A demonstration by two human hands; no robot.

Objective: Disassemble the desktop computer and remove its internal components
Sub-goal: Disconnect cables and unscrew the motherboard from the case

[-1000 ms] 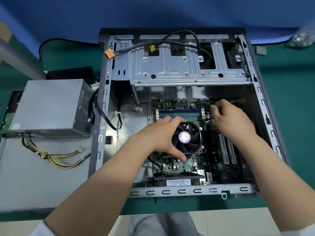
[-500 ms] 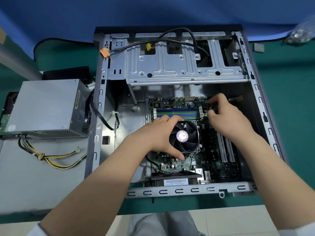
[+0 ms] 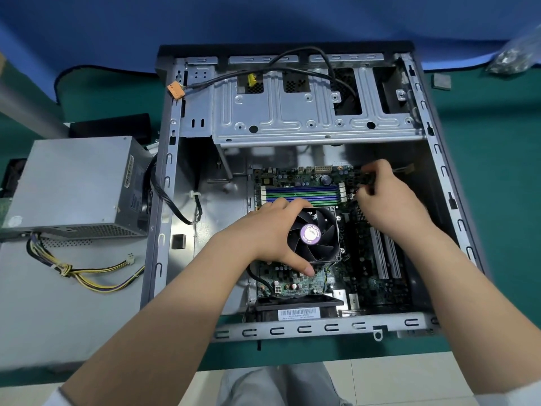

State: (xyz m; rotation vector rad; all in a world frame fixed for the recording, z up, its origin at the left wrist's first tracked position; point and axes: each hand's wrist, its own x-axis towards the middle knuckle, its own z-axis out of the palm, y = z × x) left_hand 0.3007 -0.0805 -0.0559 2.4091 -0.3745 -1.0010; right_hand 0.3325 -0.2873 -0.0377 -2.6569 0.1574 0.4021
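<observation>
Left of case point(image 3: 164, 200): power supply point(image 3: 73, 183), loose cables point(image 3: 87, 273).

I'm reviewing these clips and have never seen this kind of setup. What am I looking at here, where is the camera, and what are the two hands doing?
The camera sits on a person's head, looking down at their bare hands. An open desktop case lies on a green mat. The left hand grips the cooler fan on the motherboard. The right hand pinches something small and dark near the board's far edge; what exactly is unclear. Left of the case stands a removed power supply with loose cables.
</observation>
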